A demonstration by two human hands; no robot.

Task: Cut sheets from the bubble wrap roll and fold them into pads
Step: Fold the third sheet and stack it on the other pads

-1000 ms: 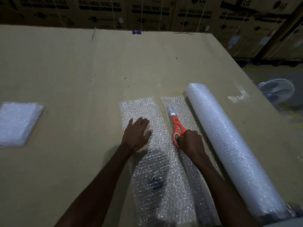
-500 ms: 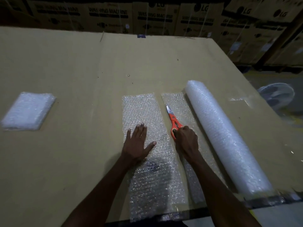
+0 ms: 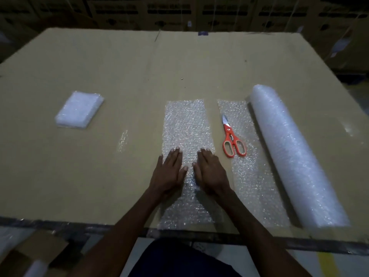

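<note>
Bubble wrap sheet (image 3: 186, 124) lengthwise away, both hands flat

Your way to the bench's (image 3: 123, 62) far edge lies bare; the bubble wrap roll (image 3: 289, 152) walls the right edge, scissors (image 3: 231, 139) beside it, a folded pad (image 3: 79, 109) near the left.

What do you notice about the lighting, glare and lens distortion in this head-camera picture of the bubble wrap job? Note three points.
Head view: dim overall, the stacked cartons at the back nearly black; bright speckled glare on the cut sheet under both flat hands, left hand, right hand, and on the roll; wide-angle bending curves the cardboard table edges; corners darken and blur.
</note>
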